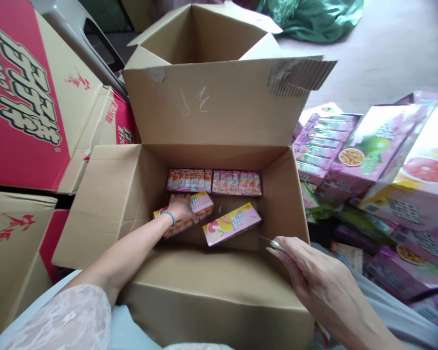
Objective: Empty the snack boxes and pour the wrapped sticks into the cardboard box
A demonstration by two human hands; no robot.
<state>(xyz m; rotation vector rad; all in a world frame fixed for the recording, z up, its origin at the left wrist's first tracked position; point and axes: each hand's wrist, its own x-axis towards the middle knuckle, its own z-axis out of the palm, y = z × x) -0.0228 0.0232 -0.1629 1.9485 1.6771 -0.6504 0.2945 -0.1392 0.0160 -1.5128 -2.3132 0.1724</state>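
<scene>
My left hand curls over a pink-and-yellow carton; closure, can't tell. Right hand pinches a thin metallic tool. Beyond my left: two sachet-filled cartons, squared inside the cardboard box. Not yet squared: touched carton, plus grapefruit-print carton rightward.

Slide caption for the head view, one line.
Left hand on a fruit-print box inside an open carton, right hand holding a slim object nearby.

Soft light pales the floor, while pink cartons blur toward the right edge.
</scene>
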